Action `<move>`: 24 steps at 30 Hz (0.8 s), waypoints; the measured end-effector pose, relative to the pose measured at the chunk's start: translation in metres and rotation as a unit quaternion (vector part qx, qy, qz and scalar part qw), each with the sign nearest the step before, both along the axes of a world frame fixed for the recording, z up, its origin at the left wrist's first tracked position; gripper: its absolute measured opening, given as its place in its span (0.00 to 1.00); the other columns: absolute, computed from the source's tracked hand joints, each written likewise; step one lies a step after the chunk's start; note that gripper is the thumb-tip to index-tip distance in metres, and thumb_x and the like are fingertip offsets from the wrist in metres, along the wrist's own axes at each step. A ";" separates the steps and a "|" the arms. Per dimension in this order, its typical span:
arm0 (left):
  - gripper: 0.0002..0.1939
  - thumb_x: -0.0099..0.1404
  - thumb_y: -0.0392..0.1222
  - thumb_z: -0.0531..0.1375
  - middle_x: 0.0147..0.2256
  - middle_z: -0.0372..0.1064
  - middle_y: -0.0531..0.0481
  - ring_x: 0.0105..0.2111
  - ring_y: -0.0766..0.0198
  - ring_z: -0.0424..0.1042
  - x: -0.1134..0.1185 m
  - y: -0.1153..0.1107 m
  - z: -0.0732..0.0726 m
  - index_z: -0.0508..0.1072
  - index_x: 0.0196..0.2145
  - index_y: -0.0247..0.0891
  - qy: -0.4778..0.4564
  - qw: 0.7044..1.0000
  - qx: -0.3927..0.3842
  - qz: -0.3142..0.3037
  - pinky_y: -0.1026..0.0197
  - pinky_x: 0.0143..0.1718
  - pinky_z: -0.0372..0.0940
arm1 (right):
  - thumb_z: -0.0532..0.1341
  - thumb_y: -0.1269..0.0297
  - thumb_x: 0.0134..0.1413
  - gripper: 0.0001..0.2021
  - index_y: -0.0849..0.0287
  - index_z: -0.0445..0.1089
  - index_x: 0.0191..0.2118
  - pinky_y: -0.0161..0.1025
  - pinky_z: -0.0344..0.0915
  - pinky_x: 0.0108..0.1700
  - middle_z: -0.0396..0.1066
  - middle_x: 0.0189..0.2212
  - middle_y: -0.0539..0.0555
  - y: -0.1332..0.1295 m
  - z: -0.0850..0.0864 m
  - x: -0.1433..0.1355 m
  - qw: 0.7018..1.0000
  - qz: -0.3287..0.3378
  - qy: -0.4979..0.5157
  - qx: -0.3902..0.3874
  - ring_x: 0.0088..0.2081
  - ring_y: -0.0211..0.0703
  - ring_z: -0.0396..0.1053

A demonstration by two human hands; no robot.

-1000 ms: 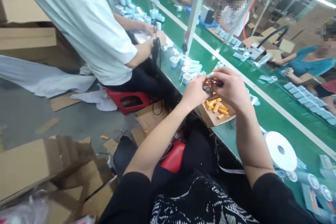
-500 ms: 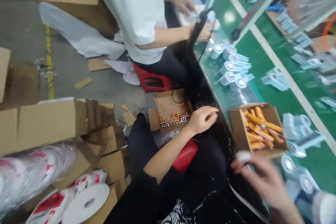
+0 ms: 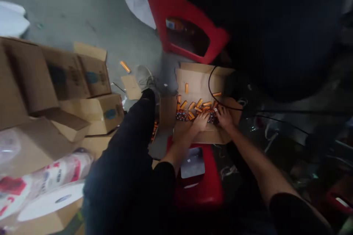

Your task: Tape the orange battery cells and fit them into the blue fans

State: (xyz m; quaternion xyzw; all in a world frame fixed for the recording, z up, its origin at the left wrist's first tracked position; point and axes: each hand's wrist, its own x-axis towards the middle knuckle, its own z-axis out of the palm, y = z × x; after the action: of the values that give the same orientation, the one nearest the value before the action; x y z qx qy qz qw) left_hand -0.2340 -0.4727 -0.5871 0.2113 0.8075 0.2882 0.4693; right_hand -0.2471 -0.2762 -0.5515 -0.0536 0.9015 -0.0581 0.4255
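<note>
Both my hands are down inside an open cardboard box [image 3: 202, 75] on the floor, which holds many orange cylindrical batteries [image 3: 199, 102]. The ends of upright batteries show along the near side. My left hand [image 3: 200, 121] rests on the batteries at the near wall, palm down, fingers apart. To its right, my right hand [image 3: 224, 117] reaches in at the right side, beside the batteries. Its fingers are blurred and partly hidden, so whether they hold a battery cannot be told. A small white patch shows at its fingertips.
A red stool [image 3: 190, 18] stands beyond the box, another red stool [image 3: 205, 191] nearer me. A black cable [image 3: 210, 84] crosses the box. One loose battery [image 3: 125, 67] lies on the floor. Cartons [image 3: 102, 112] and a white reel [image 3: 52, 202] are at the left.
The view has swung down from the green workbench to the floor. Both my hands have moved down into the battery box; the right one was by the bench edge before.
</note>
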 end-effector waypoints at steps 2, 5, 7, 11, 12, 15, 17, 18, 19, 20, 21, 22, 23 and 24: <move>0.54 0.60 0.55 0.70 0.76 0.45 0.37 0.75 0.43 0.46 0.010 0.014 -0.028 0.50 0.75 0.36 -0.013 1.000 0.008 0.000 0.44 0.74 0.46 | 0.78 0.63 0.43 0.52 0.57 0.59 0.74 0.68 0.43 0.74 0.42 0.78 0.67 0.018 -0.030 -0.002 0.998 0.054 -0.031 -0.001 0.76 0.75 0.39; 0.59 0.62 0.64 0.67 0.77 0.41 0.36 0.76 0.40 0.40 0.022 0.027 -0.053 0.44 0.77 0.34 -0.021 1.000 0.009 0.005 0.42 0.73 0.44 | 0.78 0.50 0.41 0.56 0.55 0.56 0.75 0.74 0.40 0.71 0.37 0.79 0.65 0.036 -0.064 -0.001 0.989 0.143 -0.040 -0.009 0.76 0.81 0.36; 0.57 0.65 0.66 0.65 0.77 0.42 0.36 0.76 0.40 0.38 0.024 0.030 -0.060 0.44 0.77 0.35 -0.003 1.000 0.004 0.003 0.41 0.73 0.42 | 0.74 0.43 0.47 0.53 0.55 0.55 0.75 0.76 0.38 0.70 0.38 0.79 0.65 0.042 -0.076 0.000 0.981 0.187 -0.034 -0.028 0.75 0.82 0.37; 0.47 0.69 0.62 0.62 0.75 0.50 0.39 0.74 0.39 0.45 0.010 0.029 -0.068 0.51 0.76 0.38 0.056 0.998 0.001 -0.021 0.39 0.70 0.46 | 0.68 0.41 0.55 0.48 0.60 0.56 0.75 0.75 0.41 0.69 0.46 0.77 0.68 0.046 -0.079 -0.003 0.978 0.198 -0.041 -0.054 0.71 0.80 0.46; 0.45 0.70 0.62 0.61 0.74 0.52 0.39 0.73 0.38 0.47 0.005 0.028 -0.070 0.54 0.75 0.39 0.064 0.997 0.006 -0.030 0.39 0.69 0.49 | 0.67 0.41 0.56 0.47 0.60 0.56 0.75 0.74 0.43 0.68 0.48 0.76 0.68 0.046 -0.077 -0.005 0.979 0.193 -0.040 -0.053 0.70 0.79 0.48; 0.40 0.72 0.63 0.58 0.70 0.59 0.37 0.70 0.38 0.54 -0.005 0.025 -0.076 0.58 0.73 0.39 0.102 0.992 0.036 -0.066 0.41 0.64 0.54 | 0.62 0.42 0.61 0.40 0.58 0.59 0.73 0.69 0.52 0.65 0.52 0.75 0.67 0.044 -0.072 -0.013 0.983 0.177 -0.023 -0.043 0.65 0.75 0.54; 0.37 0.75 0.61 0.54 0.68 0.62 0.33 0.67 0.40 0.58 -0.007 0.022 -0.079 0.59 0.73 0.37 0.135 0.987 0.042 -0.075 0.42 0.62 0.56 | 0.58 0.45 0.66 0.36 0.58 0.59 0.72 0.66 0.56 0.62 0.53 0.74 0.67 0.040 -0.073 -0.019 0.988 0.152 -0.012 -0.019 0.62 0.74 0.57; 0.37 0.76 0.60 0.53 0.68 0.62 0.32 0.66 0.40 0.60 -0.008 0.021 -0.080 0.59 0.73 0.36 0.146 0.986 0.035 -0.068 0.42 0.61 0.56 | 0.57 0.46 0.67 0.35 0.58 0.58 0.73 0.65 0.58 0.61 0.52 0.74 0.68 0.039 -0.074 -0.021 0.990 0.139 -0.008 -0.008 0.62 0.73 0.57; 0.37 0.76 0.60 0.52 0.68 0.62 0.31 0.65 0.40 0.61 -0.009 0.020 -0.081 0.59 0.73 0.35 0.154 0.986 0.025 -0.060 0.43 0.60 0.57 | 0.56 0.47 0.68 0.35 0.59 0.57 0.73 0.64 0.59 0.60 0.51 0.74 0.69 0.037 -0.076 -0.022 0.991 0.131 -0.007 -0.002 0.62 0.74 0.57; 0.37 0.76 0.60 0.52 0.68 0.62 0.30 0.64 0.40 0.62 -0.010 0.019 -0.082 0.59 0.73 0.35 0.159 0.986 0.016 -0.052 0.43 0.59 0.58 | 0.57 0.47 0.67 0.37 0.59 0.54 0.74 0.64 0.59 0.60 0.49 0.74 0.69 0.037 -0.077 -0.023 0.992 0.129 -0.008 -0.003 0.62 0.74 0.57; 0.38 0.76 0.61 0.52 0.68 0.61 0.30 0.64 0.40 0.63 -0.012 0.018 -0.083 0.58 0.73 0.35 0.161 0.986 0.011 -0.047 0.43 0.58 0.58 | 0.59 0.45 0.65 0.40 0.59 0.52 0.75 0.64 0.58 0.60 0.47 0.75 0.70 0.037 -0.078 -0.022 0.991 0.136 -0.014 -0.011 0.64 0.75 0.55; 0.38 0.76 0.62 0.52 0.68 0.61 0.30 0.63 0.40 0.63 -0.014 0.018 -0.084 0.58 0.73 0.35 0.160 0.986 0.011 -0.046 0.43 0.58 0.58 | 0.62 0.44 0.62 0.44 0.59 0.49 0.76 0.65 0.58 0.61 0.46 0.75 0.70 0.037 -0.078 -0.021 0.988 0.148 -0.023 -0.024 0.65 0.76 0.54; 0.39 0.75 0.62 0.52 0.68 0.61 0.30 0.63 0.40 0.64 -0.018 0.017 -0.085 0.58 0.73 0.35 0.157 0.986 0.016 -0.048 0.43 0.58 0.58 | 0.66 0.42 0.58 0.49 0.59 0.47 0.77 0.65 0.57 0.62 0.45 0.76 0.70 0.038 -0.077 -0.019 0.985 0.163 -0.033 -0.039 0.65 0.77 0.53; 0.39 0.75 0.63 0.53 0.68 0.62 0.31 0.62 0.40 0.64 -0.021 0.017 -0.086 0.58 0.73 0.35 0.154 0.987 0.020 -0.050 0.42 0.58 0.57 | 0.70 0.42 0.53 0.54 0.60 0.46 0.77 0.66 0.57 0.63 0.44 0.76 0.70 0.040 -0.075 -0.017 0.982 0.177 -0.040 -0.049 0.66 0.78 0.52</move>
State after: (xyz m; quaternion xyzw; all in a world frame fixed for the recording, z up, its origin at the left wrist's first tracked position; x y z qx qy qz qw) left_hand -0.2555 -0.4555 -0.6736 0.3025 0.8528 0.2443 0.3486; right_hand -0.2645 -0.2365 -0.6267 -0.2305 0.8562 -0.0286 0.4616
